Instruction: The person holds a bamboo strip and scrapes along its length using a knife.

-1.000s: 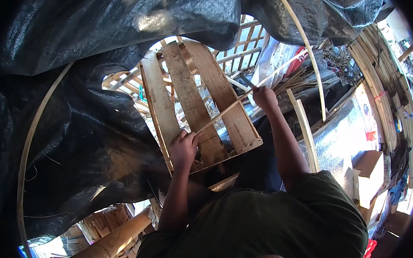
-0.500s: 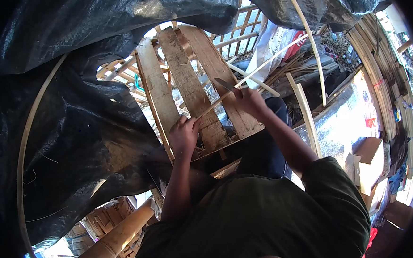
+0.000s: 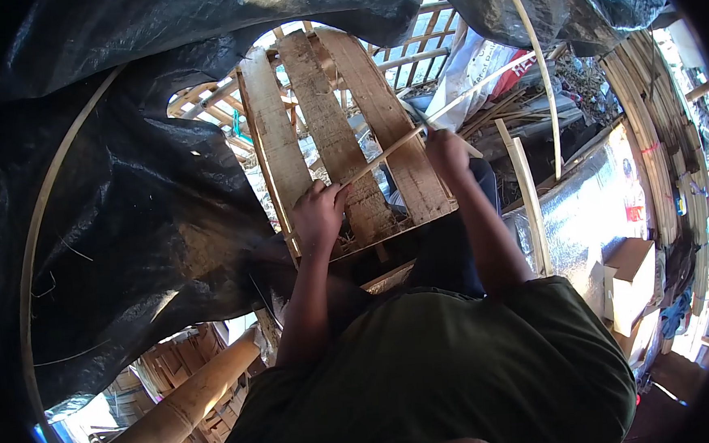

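My left hand is closed on the near end of a long thin wooden strip, above the lower part of a slatted wooden board. The strip runs up and to the right across the slats, past my right hand. That hand is wrapped round the handle of a knife, whose dark blade points up and left and lies against the strip. Its handle is hidden in my fingers.
Black plastic sheeting hangs at the left and top. Upright pale strips stand right of my right arm. A cardboard box and bundled bamboo strips are at the right, a thick bamboo pole at lower left.
The knife hand first moved left along the strip toward my left hand, then back out to the right. My left hand keeps its hold on the strip. The whole view has shifted slightly.
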Motion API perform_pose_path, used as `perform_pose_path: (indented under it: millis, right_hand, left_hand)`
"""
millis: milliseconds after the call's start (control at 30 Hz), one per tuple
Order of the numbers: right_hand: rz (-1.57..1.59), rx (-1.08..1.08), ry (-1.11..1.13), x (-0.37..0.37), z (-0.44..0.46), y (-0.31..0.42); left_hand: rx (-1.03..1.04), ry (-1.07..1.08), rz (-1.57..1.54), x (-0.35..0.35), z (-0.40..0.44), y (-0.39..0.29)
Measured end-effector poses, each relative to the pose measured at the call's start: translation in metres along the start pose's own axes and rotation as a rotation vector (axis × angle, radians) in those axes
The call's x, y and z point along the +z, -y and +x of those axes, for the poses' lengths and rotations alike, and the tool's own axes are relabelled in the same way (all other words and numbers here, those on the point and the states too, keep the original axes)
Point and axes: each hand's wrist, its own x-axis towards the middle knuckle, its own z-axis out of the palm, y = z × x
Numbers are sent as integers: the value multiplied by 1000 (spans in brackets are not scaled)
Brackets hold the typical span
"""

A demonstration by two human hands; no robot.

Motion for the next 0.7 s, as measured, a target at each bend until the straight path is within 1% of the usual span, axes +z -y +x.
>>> perform_pose_path:
  millis: [67, 200, 233, 267, 333, 367, 400, 467, 500, 533, 600, 633, 667, 700]
  right_hand:
    - [34, -57, -6, -4, -37, 36]
    - [23, -220, 181, -12, 9, -10]
    - [-33, -194, 128, -18, 17, -11]
    - [-1, -90, 94, -19, 20, -12]
    - [13, -233, 28, 3, -7, 8]
    - [120, -325, -215, 22, -15, 5]
    - [97, -244, -54, 25, -1, -9]
    - [-279, -584, 130, 0, 21, -25]
    - [-41, -117, 128, -1, 32, -27]
    - [0, 42, 90, -13, 25, -12]
    - [92, -296, -217, 28, -8, 1]
    - [78, -245, -153, 8, -23, 16]
    - [25, -209, -12, 7, -9, 3]
    - [-42, -262, 62, 0, 7, -15]
  left_hand:
    - [5, 14, 9, -3, -1, 0]
    - [25, 6, -10, -1, -1, 3]
    - [20, -5, -21, 0, 1, 3]
    - [11, -14, -33, 1, 0, 1]
    - [-5, -8, -22, -1, 0, 0]
    - [-10, 5, -3, -3, 0, 0]
    - [-6, 9, -3, -2, 0, -1]
    - [24, -20, -4, 1, -2, 2]
    - [21, -23, -2, 2, -2, 2]
    - [12, -19, -10, 2, -2, 3]
    - [4, -24, -15, 2, 1, 3]
    - [13, -25, -7, 1, 0, 3]
    - [22, -22, -1, 0, -2, 3]
    - [23, -19, -2, 0, -3, 3]
